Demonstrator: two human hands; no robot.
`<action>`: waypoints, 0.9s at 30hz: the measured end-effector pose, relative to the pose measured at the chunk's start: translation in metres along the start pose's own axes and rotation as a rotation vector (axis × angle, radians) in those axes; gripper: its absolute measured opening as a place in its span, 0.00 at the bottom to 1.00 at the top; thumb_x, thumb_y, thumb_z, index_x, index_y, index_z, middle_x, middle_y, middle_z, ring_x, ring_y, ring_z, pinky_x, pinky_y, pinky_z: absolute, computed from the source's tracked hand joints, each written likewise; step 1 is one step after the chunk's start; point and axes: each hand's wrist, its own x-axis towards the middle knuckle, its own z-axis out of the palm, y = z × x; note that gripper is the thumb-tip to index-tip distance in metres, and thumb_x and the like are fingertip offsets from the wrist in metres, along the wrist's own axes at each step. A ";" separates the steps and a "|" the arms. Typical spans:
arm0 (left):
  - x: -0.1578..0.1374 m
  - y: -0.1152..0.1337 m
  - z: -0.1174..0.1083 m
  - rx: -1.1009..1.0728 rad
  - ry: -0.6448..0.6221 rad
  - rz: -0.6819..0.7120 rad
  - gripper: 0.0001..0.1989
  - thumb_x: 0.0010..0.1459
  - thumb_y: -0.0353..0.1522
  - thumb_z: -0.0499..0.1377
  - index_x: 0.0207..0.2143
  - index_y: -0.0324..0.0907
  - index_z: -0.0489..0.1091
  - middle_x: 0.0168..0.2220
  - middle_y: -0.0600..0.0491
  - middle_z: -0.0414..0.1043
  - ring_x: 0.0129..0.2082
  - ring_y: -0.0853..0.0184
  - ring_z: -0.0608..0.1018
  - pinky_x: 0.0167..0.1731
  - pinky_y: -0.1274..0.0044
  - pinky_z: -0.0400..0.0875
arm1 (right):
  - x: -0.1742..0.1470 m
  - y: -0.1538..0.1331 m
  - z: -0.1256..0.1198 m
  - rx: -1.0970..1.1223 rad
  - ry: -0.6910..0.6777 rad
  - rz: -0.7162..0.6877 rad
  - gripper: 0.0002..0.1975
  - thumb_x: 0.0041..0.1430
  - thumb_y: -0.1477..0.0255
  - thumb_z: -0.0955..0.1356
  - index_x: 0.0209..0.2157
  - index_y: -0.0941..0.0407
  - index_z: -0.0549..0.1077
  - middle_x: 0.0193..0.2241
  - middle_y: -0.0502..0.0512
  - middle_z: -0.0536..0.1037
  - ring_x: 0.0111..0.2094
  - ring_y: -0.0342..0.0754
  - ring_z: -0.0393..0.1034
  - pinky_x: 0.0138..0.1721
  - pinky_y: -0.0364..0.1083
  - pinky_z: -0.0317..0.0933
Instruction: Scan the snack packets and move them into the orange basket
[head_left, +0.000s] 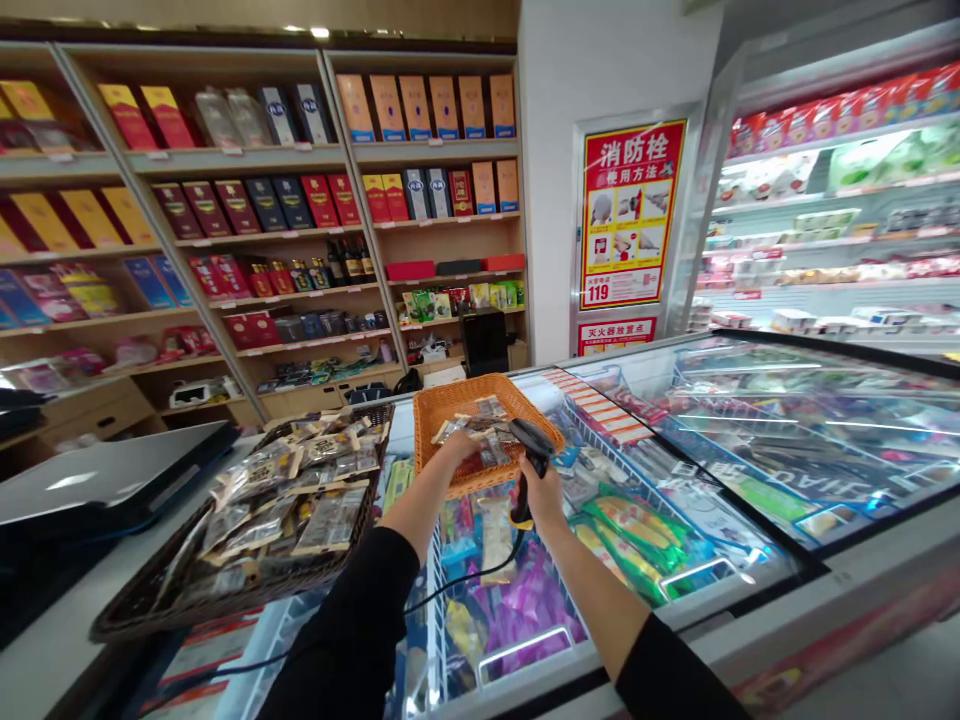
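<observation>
An orange woven basket stands on the glass freezer top with several small clear-and-beige snack packets in it. My left hand reaches over the basket's near left side and touches the packets; its fingertips are hidden among them. At the basket's right front, my right hand is wrapped round the grip of a black barcode scanner. The scanner's head is over the basket, tilted toward the packets. Its black cable hangs from the grip and runs down to the left.
Left of the basket, a dark brown woven tray is heaped with similar packets. A flat dark-edged device is farther left. Beneath the sliding glass lie frozen goods in wire baskets. Shelves of boxes stand behind; a lit chilled cabinet is at right.
</observation>
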 end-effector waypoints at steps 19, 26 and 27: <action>-0.052 -0.077 -0.077 -0.903 0.210 0.064 0.29 0.39 0.41 0.69 0.44 0.43 0.70 0.29 0.55 0.71 0.26 0.73 0.71 0.24 0.82 0.63 | -0.069 0.004 0.040 -0.451 -0.374 -0.250 0.13 0.54 0.59 0.66 0.27 0.55 0.69 0.11 0.46 0.66 0.13 0.44 0.62 0.18 0.42 0.56; -0.052 -0.076 -0.076 -0.924 0.164 0.112 0.26 0.42 0.41 0.68 0.45 0.44 0.71 0.30 0.54 0.72 0.27 0.71 0.72 0.25 0.81 0.65 | -0.069 0.004 0.036 -0.439 -0.338 -0.238 0.15 0.54 0.57 0.65 0.27 0.56 0.68 0.10 0.45 0.65 0.12 0.44 0.61 0.17 0.42 0.56; -0.051 -0.076 -0.076 -0.922 0.171 0.107 0.26 0.42 0.41 0.68 0.44 0.44 0.71 0.30 0.54 0.71 0.27 0.71 0.72 0.25 0.81 0.65 | -0.068 0.005 0.036 -0.437 -0.334 -0.231 0.15 0.54 0.57 0.65 0.27 0.56 0.68 0.10 0.45 0.65 0.12 0.44 0.61 0.17 0.42 0.56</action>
